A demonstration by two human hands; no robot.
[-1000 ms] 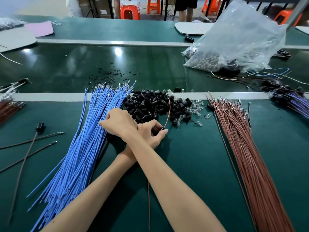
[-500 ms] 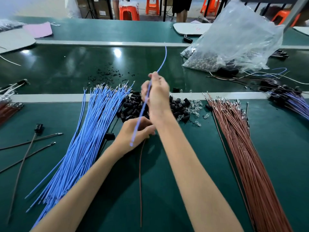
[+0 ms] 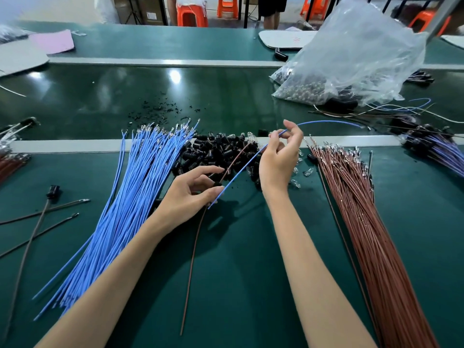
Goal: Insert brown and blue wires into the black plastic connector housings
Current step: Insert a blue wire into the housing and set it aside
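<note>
Your right hand pinches one blue wire between thumb and fingertips. The wire arcs off right, and its near end sits just by your left thumb. Your left hand grips a small black housing with a brown wire trailing toward you, index finger sticking out straight. The loose housings are piled right behind your hands, between the blue bundle and the brown bundle on the green table.

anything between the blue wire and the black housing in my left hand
Nothing visible: the single blue wire pinched by the right hand runs close beside the small black plastic housing the left hand holds.
</note>
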